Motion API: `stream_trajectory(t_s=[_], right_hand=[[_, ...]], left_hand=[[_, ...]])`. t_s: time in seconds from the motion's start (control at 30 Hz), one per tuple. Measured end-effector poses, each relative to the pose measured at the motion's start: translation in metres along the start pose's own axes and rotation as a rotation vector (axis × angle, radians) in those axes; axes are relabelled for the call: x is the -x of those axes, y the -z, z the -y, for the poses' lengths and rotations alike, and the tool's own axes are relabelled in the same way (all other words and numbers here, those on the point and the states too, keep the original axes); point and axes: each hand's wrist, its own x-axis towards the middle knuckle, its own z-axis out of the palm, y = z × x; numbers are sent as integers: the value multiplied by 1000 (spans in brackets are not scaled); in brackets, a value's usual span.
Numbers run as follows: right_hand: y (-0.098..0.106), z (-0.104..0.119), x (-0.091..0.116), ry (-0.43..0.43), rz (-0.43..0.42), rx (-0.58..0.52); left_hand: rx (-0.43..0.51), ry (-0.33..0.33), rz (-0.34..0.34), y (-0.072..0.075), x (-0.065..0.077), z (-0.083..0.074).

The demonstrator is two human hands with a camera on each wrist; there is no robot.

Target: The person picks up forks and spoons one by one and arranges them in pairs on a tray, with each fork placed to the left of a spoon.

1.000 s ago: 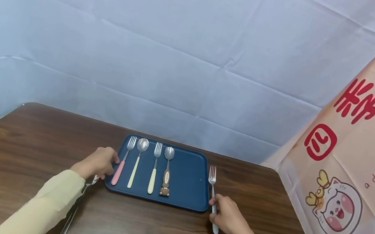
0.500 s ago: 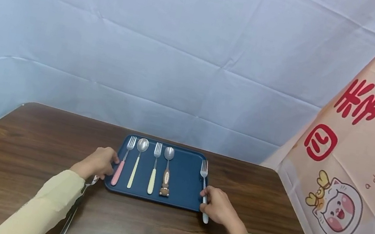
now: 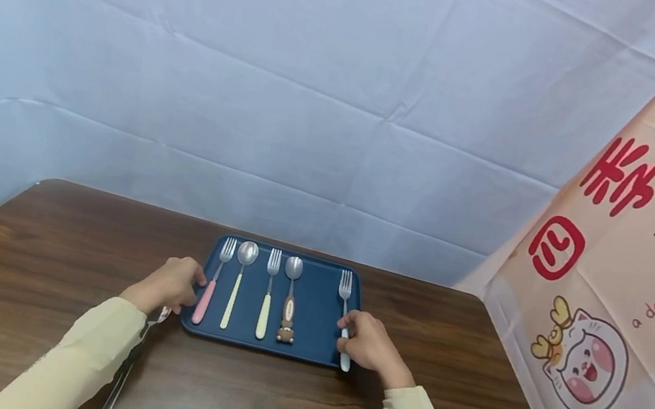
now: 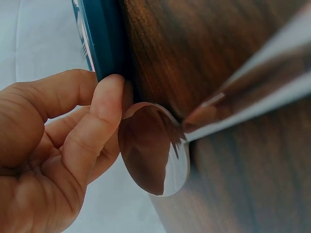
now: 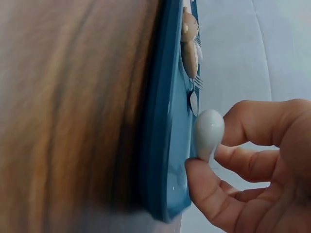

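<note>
My right hand pinches a fork by its white handle, over the right side of the blue tray. Its tines point to the back. My left hand grips the tray's left rim between thumb and fingers. On the tray, from left to right, lie a pink-handled fork, a spoon with a pale yellow handle, a pale yellow-handled fork and a spoon with a brown bear handle.
A shiny metal spoon lies on the dark wooden table, partly hidden beneath the left forearm, its bowl close to the left fingers. Pale cloth hangs behind the table, and a printed banner stands along the right side.
The right hand has brought the white-handled fork leftward, from beside the tray to over its right part. The left hand stays at the tray's left rim.
</note>
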Motion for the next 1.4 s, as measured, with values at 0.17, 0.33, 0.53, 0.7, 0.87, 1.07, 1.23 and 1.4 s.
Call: stream_trajectory(t_s=[0.17, 0.33, 0.53, 0.7, 0.87, 1.07, 1.23, 1.4], right_hand=[[-3, 6, -11, -47, 46, -25], [-9, 12, -20, -69, 65, -9], [-17, 16, -28, -47, 56, 45], [-22, 19, -34, -33, 60, 54], [-27, 20, -38, -38, 66, 49], [-28, 22, -40, -55, 71, 26], [-30, 21, -41, -57, 80, 22], [-31, 22, -43, -58, 86, 22]], left_hand=[[8, 4, 4, 1, -1, 0], [5, -4, 1, 1, -1, 1], [0, -9, -1, 0, -1, 2], [5, -8, -1, -1, -2, 3], [5, -10, -4, 0, -2, 3], [10, -11, -2, 0, 0, 2], [12, -16, -4, 0, 0, 2], [6, -14, -7, 0, 0, 2]])
